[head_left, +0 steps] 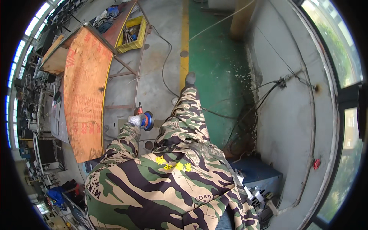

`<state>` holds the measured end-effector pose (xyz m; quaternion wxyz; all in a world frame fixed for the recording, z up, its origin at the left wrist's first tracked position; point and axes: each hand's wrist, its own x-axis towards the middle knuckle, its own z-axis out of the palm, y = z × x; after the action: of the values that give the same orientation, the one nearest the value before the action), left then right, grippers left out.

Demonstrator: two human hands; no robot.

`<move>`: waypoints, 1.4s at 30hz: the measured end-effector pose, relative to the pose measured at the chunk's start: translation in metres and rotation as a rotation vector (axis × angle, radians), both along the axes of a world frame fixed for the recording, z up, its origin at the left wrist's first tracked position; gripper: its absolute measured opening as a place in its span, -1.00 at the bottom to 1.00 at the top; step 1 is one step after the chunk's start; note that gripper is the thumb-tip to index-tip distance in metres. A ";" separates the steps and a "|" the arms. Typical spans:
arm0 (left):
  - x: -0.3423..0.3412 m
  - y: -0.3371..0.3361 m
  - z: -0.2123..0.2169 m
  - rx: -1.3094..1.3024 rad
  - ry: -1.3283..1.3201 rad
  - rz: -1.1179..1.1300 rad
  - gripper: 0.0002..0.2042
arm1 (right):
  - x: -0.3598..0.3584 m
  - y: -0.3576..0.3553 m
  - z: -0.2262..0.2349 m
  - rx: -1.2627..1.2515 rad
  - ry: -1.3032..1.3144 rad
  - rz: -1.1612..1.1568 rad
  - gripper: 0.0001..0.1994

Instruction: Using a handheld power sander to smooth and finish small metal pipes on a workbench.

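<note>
My left hand [134, 120], in a whitish glove, is closed around a disc sander [148, 121] with a blue and red body and a round dark pad. A red part with a dark tip sticks up just beyond the glove; whether it belongs to the sander I cannot make out. The hand hangs beside my left thigh, right of and apart from an orange-brown plywood board [86, 96] with red markings. My camouflage right sleeve [245, 212] runs down at the lower right. No right hand can be made out there.
A yellow crate [132, 34] of tools stands on the far bench frame [138, 73]. A dark cable [168, 57] crosses the grey floor toward my foot. Cables hang along the right wall [283, 115]. A blue machine [258, 172] with metal fittings stands at my right.
</note>
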<state>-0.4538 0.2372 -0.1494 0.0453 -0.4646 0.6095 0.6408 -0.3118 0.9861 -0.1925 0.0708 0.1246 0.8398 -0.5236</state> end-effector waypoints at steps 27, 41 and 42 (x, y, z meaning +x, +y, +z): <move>-0.252 -0.188 0.132 -0.293 -0.127 0.272 -0.53 | -0.750 -0.421 0.139 -0.051 0.036 0.008 -0.82; -0.542 -0.192 0.188 -0.064 0.240 0.852 -0.57 | -1.016 -0.802 0.174 -0.469 -0.084 0.951 -0.85; -0.581 -0.197 0.181 -0.031 0.255 0.787 -0.54 | -1.037 -0.815 0.181 -0.437 -0.026 1.069 -0.86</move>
<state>-1.0343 0.0401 0.0320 -0.2863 -0.5797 0.3955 0.6524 -1.3486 0.1715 -0.0112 0.3599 -0.3280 0.6578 -0.5747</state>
